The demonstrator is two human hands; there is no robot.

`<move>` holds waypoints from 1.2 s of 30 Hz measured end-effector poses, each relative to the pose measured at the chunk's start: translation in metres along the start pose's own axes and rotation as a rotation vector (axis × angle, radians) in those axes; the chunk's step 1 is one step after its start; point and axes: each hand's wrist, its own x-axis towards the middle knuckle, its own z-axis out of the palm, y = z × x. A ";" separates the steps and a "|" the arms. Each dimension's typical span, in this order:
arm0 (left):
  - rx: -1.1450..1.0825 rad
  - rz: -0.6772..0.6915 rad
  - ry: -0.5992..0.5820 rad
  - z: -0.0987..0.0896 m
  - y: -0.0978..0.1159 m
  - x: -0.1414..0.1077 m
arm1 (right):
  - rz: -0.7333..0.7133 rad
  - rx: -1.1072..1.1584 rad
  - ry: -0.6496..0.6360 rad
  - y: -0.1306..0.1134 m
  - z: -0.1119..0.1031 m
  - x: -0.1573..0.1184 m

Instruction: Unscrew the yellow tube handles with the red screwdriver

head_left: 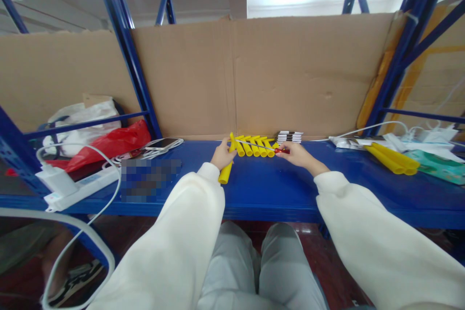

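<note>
My left hand (222, 154) is closed around a yellow tube-shaped piece (225, 174), whose upper end sticks up above the fingers. My right hand (298, 155) grips the red handle of a screwdriver (282, 151). Its thin metal shaft points left, and the tip reaches the top part of the held yellow piece; the exact contact is too small to tell. Behind the shaft, several similar yellow pieces (256, 149) lie side by side in a row on the blue table (269, 189). A small stack of black and white items (289, 136) is just behind my right hand.
On the left are a power strip (87, 186) with white cables, a red bag (112, 143) and a phone (164, 143). More yellow pieces (392, 159) and a green packet (436, 166) lie right. Cardboard (283, 72) stands along the back. A person's shoe (78, 281) shows lower left.
</note>
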 end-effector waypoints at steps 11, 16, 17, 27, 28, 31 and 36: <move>-0.034 0.023 -0.004 0.001 -0.002 0.001 | 0.010 0.022 0.016 0.001 0.001 0.000; -0.034 0.011 -0.001 0.001 -0.003 0.002 | 0.015 0.023 0.019 0.001 0.001 0.000; -0.032 0.014 -0.003 0.001 -0.003 0.002 | 0.011 0.020 0.021 0.001 0.001 0.000; -0.038 0.046 -0.031 0.002 -0.007 0.005 | 0.020 -0.006 0.019 0.001 0.000 0.000; -0.033 0.047 -0.031 0.002 -0.007 0.005 | 0.017 -0.009 0.022 0.001 0.000 0.000; -0.023 0.048 -0.031 0.003 -0.006 0.005 | 0.000 -0.031 0.039 0.003 0.000 0.001; -0.009 0.059 -0.043 0.004 -0.007 0.005 | -0.013 -0.175 0.108 0.004 -0.003 0.001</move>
